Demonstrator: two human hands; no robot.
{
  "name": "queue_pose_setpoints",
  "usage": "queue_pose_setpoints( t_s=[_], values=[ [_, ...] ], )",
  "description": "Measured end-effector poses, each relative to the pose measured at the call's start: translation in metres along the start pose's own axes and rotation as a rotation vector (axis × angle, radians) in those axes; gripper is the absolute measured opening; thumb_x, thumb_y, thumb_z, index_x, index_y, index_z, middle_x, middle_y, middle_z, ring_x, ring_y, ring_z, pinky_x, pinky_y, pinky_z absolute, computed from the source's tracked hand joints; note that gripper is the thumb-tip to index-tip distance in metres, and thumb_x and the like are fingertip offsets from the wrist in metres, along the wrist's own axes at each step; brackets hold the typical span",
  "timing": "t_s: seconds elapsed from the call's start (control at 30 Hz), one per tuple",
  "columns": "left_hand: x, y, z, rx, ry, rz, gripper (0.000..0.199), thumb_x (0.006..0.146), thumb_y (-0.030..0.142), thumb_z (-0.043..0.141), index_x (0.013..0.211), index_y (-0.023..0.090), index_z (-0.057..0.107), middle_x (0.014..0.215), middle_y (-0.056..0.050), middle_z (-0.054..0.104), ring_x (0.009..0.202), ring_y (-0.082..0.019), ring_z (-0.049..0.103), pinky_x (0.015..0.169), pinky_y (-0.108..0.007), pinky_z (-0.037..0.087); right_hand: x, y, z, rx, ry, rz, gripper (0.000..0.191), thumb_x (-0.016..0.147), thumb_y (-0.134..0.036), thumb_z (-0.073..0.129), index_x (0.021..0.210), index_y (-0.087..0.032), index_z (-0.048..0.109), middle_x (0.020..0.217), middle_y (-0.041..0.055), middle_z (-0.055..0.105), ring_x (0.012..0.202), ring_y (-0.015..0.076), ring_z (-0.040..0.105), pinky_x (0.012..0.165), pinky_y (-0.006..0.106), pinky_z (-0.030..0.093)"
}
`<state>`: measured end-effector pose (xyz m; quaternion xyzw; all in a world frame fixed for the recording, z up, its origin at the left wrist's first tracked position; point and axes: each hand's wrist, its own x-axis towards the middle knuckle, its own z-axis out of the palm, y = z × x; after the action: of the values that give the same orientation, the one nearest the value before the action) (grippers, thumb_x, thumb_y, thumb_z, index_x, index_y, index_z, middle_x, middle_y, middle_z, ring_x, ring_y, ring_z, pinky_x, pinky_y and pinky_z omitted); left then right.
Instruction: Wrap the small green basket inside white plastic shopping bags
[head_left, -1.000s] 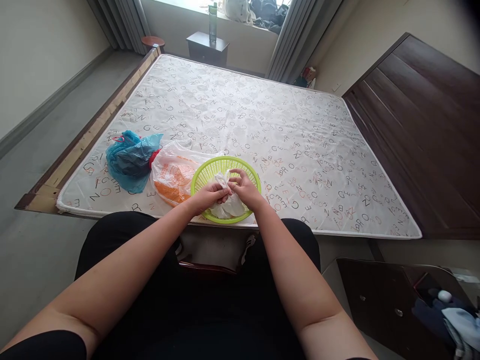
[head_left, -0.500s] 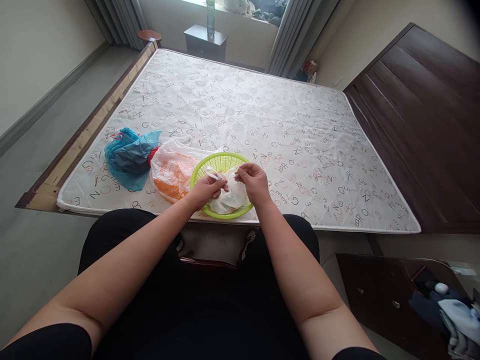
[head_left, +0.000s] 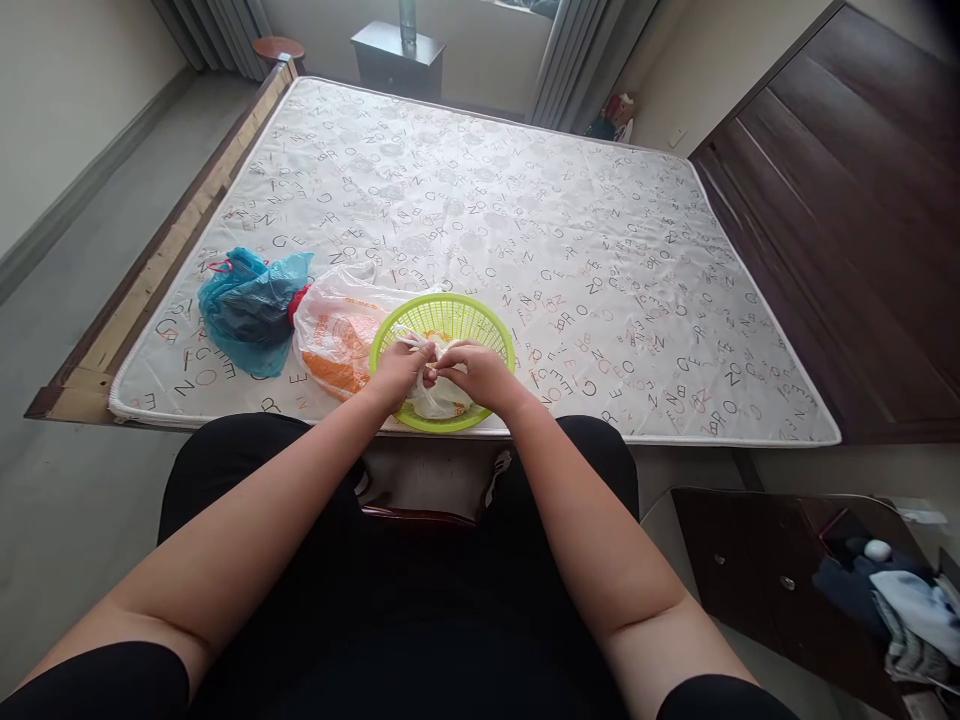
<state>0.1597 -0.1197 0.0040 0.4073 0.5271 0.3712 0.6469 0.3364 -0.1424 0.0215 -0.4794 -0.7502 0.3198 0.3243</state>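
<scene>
Two bare hands pinch the gathered top of a thin, translucent white plastic bag (head_left: 439, 404) inside a round, lime-green, slatted plastic basket (head_left: 442, 426).
The left hand (head_left: 403, 372), at the basket's nine o'clock, grips a twisted strip of the bag between thumb and fingers; the right hand (head_left: 478, 374), at three o'clock, has its fingertips closed on the same gathered plastic, close to the left's. The bag's lower part sits in the basket toward six o'clock. At nine o'clock, just beside the basket, lies a white plastic bag with orange print (head_left: 337, 335); farther out, between nine and ten, a crumpled translucent blue plastic bag (head_left: 251, 312). All rest on a white, letter-printed mattress (head_left: 600, 290).
</scene>
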Motion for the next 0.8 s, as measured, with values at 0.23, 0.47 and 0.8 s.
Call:
queue_pose_setpoints(
  t_s=[0.23,0.47,0.8],
  values=[
    [0.0,-0.001,0.0,0.054,-0.047,0.089,0.031,0.081,0.042,0.077,0.078,0.017,0.059,0.056,0.001,0.06,0.045,-0.012,0.057,0.047,-0.023,0.046,0.001,0.002,0.005,-0.197,-0.066,-0.225,0.021,0.1,-0.022,0.066,0.087,-0.027,0.081,0.093,0.0027,0.079,0.097,0.021,0.064,0.095,0.036,0.049],
    [-0.003,0.003,0.001,0.018,-0.161,0.097,0.037,0.079,0.044,0.08,0.074,0.019,0.055,0.055,0.004,0.053,0.047,-0.009,0.05,0.047,-0.022,0.044,0.0,-0.008,0.01,-0.302,-0.037,-0.206,0.009,0.098,-0.022,0.068,0.092,-0.025,0.074,0.091,0.0033,0.075,0.094,0.0218,0.057,0.088,0.033,0.046],
    [-0.002,0.002,-0.006,0.139,-0.153,0.092,0.037,0.083,0.049,0.081,0.089,0.017,0.064,0.061,0.002,0.065,0.048,-0.011,0.061,0.051,-0.021,0.047,-0.001,0.004,-0.003,-0.198,0.057,-0.092,0.011,0.091,-0.018,0.072,0.089,-0.023,0.063,0.091,0.0025,0.067,0.087,0.0193,0.06,0.079,0.031,0.046]
  ],
)
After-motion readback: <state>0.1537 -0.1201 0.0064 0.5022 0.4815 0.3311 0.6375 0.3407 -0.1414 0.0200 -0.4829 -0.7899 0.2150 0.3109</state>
